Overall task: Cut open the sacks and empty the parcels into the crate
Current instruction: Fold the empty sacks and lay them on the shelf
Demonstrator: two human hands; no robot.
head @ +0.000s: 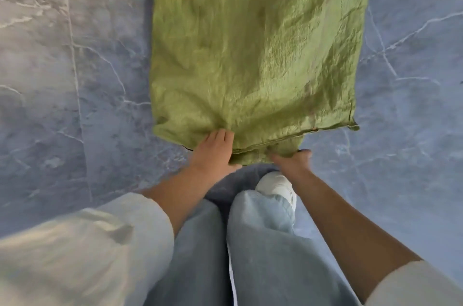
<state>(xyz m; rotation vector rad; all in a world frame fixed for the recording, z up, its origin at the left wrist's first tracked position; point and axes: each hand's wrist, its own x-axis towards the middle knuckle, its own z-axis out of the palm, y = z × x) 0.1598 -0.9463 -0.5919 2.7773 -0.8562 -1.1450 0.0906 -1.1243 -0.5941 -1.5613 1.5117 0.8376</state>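
Observation:
A large green woven sack [253,55] lies stretched along the floor, running from the top of the view down to my feet. My left hand [213,152] grips its near sewn edge at the left, fingers curled over the fabric. My right hand [293,160] is clenched on a bunched fold of the same edge further right. The sack looks fairly flat and wrinkled; what is inside is hidden. No crate or cutting tool is in view.
Grey-blue marbled floor tiles [75,80] surround the sack on both sides. My legs in light blue jeans [250,243] and a white shoe [278,187] stand just behind the sack's near edge.

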